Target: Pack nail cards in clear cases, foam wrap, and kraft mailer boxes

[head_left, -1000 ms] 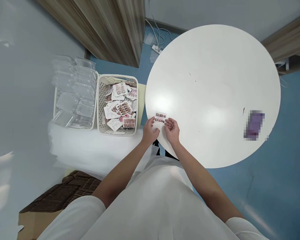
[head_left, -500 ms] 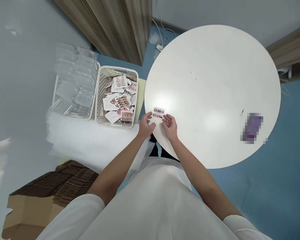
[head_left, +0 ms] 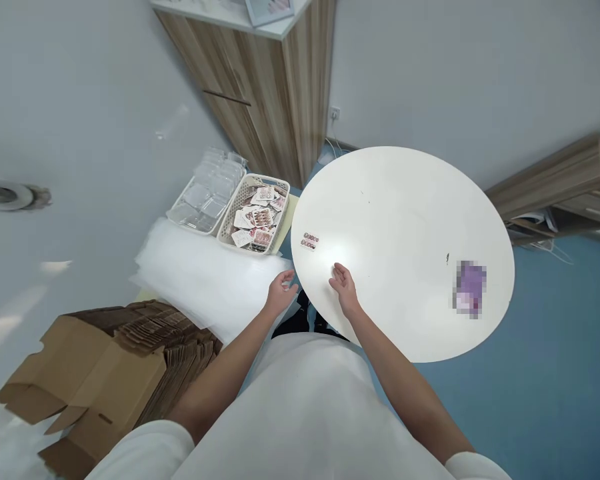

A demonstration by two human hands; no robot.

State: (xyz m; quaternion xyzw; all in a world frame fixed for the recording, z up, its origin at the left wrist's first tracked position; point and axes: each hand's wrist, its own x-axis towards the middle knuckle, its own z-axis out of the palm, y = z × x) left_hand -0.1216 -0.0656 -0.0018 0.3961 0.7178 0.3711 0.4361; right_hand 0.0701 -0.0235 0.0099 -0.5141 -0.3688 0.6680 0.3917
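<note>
A card of press-on nails (head_left: 309, 241), with two rows of pink and dark nails, lies flat near the left edge of the round white table (head_left: 405, 213). My left hand (head_left: 281, 292) hovers just off the table's left edge, below the card, fingers slightly curled and apart, holding nothing. Over the near part of the tabletop is my right hand (head_left: 345, 289), its fingers apart and nothing in them. Neither hand touches the card.
Left of the table, a white basket (head_left: 225, 230) holds many nail cards. Beside it, another basket holds clear plastic boxes (head_left: 205, 190). White foam sheets (head_left: 205, 277) and folded brown cardboard boxes (head_left: 110, 360) lie nearer me. A blurred purple object (head_left: 470, 287) sits on the table's right.
Both hands have let go of the nail card and drawn back toward me, leaving it on the table. The camera view has tilted up, showing more of the cabinet and wall.
</note>
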